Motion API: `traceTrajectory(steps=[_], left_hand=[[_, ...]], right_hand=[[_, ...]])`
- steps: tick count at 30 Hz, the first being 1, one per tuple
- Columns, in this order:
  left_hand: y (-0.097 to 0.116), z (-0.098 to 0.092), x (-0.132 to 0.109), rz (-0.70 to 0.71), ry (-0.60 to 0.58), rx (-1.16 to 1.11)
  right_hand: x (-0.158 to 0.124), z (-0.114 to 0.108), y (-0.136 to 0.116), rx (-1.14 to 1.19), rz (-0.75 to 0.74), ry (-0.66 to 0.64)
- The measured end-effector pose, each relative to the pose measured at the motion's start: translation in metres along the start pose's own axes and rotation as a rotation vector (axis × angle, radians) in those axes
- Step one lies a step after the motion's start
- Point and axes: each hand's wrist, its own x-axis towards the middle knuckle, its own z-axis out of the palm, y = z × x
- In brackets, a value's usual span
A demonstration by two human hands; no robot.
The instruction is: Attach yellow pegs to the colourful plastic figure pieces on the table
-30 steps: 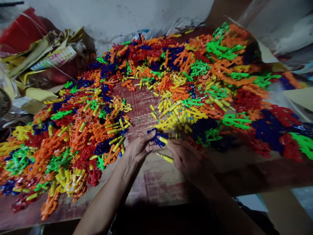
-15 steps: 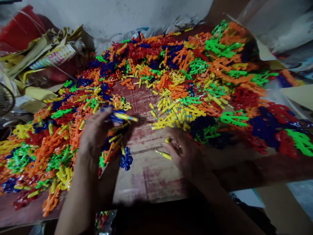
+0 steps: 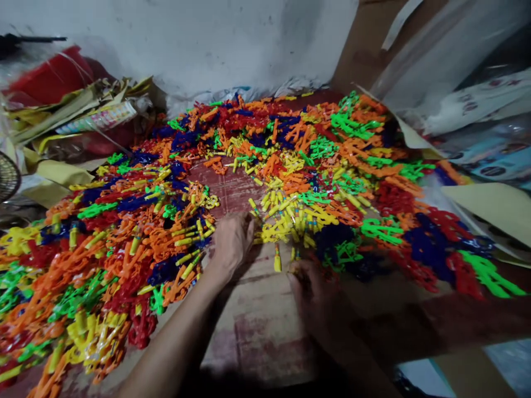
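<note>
My left hand (image 3: 233, 243) is at the left edge of a heap of small yellow tubes (image 3: 286, 213), its fingers curled down and their tips hidden, so what they hold cannot be made out. Nearer the front, my right hand (image 3: 309, 282) is closed, thumb and fingers together in shadow; what is between them is too dark to tell. One yellow tube with a thin tip (image 3: 277, 258) lies on the board between the hands. Orange, red, blue, green and yellow plastic pieces (image 3: 124, 237) are piled on the left, with more (image 3: 352, 149) at the back and right.
A red basin (image 3: 53, 77) and yellowish wrapping (image 3: 64, 172) lie at the back left, beside a fan (image 3: 8, 176) at the edge. Behind the pile stands a pale wall (image 3: 249, 44). Plastic bags (image 3: 493, 132) and a yellow sheet (image 3: 493, 207) are on the right.
My left hand has moved right from the left pile to the yellow tubes, and the blue and yellow pieces it held no longer show there. The view has tilted up and shifted slightly.
</note>
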Motion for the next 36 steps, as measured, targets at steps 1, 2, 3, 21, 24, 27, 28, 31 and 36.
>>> traceTrajectory(steps=[1,2,3,21,24,27,28,31,36], left_hand=[[0.005,0.002,0.011,-0.01,-0.02,0.044],[0.011,0.004,0.022,-0.006,-0.045,0.087],[0.016,0.007,0.033,0.006,-0.076,0.124],[0.03,0.028,0.088,0.126,-0.2,0.103],[0.056,0.035,0.107,0.168,-0.138,0.117],[0.08,0.047,0.12,0.212,-0.15,0.155],[0.085,0.051,0.122,0.214,-0.159,0.175],[0.092,0.061,0.124,0.181,-0.174,0.237],[0.09,0.057,0.124,0.169,-0.179,0.262]], right_hand=[[0.0,0.0,0.003,0.013,0.0,0.02],[0.001,0.001,0.006,0.034,-0.017,0.045],[0.001,0.004,0.008,0.065,-0.045,0.07],[-0.005,0.025,0.001,0.259,-0.022,0.192],[-0.007,0.029,0.007,0.134,-0.048,0.184],[-0.006,0.028,0.016,0.054,-0.156,0.129],[-0.007,0.027,0.019,0.053,-0.182,0.109],[-0.008,0.024,0.02,0.051,-0.184,0.101],[-0.01,0.021,0.011,0.036,-0.145,0.102]])
